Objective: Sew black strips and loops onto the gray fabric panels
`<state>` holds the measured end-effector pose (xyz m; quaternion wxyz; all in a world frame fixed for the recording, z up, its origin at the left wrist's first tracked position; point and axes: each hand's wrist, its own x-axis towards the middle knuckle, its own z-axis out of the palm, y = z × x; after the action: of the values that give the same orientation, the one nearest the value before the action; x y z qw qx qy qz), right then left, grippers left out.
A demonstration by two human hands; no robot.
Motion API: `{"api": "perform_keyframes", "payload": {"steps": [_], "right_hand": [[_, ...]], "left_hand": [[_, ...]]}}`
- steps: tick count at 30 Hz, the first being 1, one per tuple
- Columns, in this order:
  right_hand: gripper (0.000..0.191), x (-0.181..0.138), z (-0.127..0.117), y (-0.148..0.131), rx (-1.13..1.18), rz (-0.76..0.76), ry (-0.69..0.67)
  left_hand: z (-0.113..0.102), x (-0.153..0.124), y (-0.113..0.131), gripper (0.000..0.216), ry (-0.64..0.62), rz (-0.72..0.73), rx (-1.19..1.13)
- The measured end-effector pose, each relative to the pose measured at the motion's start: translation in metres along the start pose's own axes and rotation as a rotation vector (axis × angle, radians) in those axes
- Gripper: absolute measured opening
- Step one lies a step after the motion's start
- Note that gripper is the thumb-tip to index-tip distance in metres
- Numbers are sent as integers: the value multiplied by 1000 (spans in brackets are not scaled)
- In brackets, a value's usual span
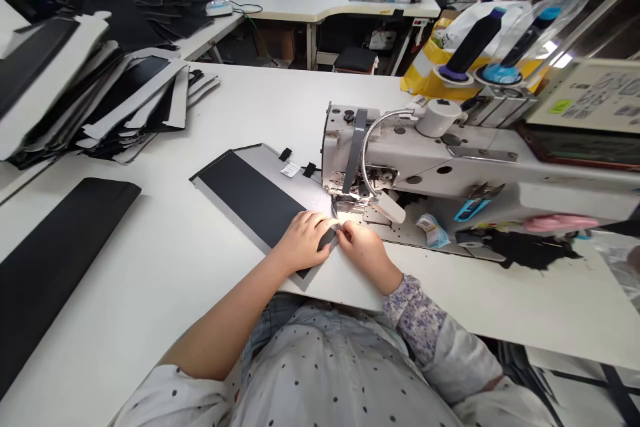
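Clock positions read from the pair of hands, twelve pointing away from the wearer. Item, at nine o'clock: one long black piece (65, 260), flat on the white worktop (165, 240). Item, at ten: one stack of grey-white and black pieces (135, 100), edges uneven; a knock could slide it across the worktop. Item, from the hands out toward ten: one grey panel with a black strip (260, 193), lying aslant, its near end below the machine head; white label (291, 169) and two dark tabs (285, 154) along its far edge, liable to snag on the machine if the panel swings. Item: left hand (306, 240), laid over the panel's near end, fingers close together and slightly bent, thumb a little apart; uneven pressure here could skew the panel. Item: right hand (364, 247), just beside, thumb and forefinger pinched on the panel's corner; fingertips sit near the needle area, so a slip forward could bring them under it. Item, at twelve to one: one sewing machine (370, 147). Item, between one and two: two dark thread cones (473, 47), upright. Item, near three: blue-handled snips (475, 203), resting beside the machine's arm; vibration could shift them.
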<state>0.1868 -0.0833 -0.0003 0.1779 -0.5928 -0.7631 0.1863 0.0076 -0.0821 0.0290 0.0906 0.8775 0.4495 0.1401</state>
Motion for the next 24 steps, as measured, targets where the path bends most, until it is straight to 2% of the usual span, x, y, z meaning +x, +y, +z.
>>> {"api": "perform_keyframes", "payload": {"steps": [5,12,18,24], "right_hand": [[21,-7,11,0,-148,-183,151],[25,0,7,2,-130,-318,203],[23,17,6,4,-140,-298,199],[29,32,7,3,-157,-186,142]], "left_hand": [[6,-2,-4,40,32,46,43],[9,6,-19,37,45,62,30],[8,25,-32,29,124,-10,25],[12,44,-50,23,172,-35,62]]}}
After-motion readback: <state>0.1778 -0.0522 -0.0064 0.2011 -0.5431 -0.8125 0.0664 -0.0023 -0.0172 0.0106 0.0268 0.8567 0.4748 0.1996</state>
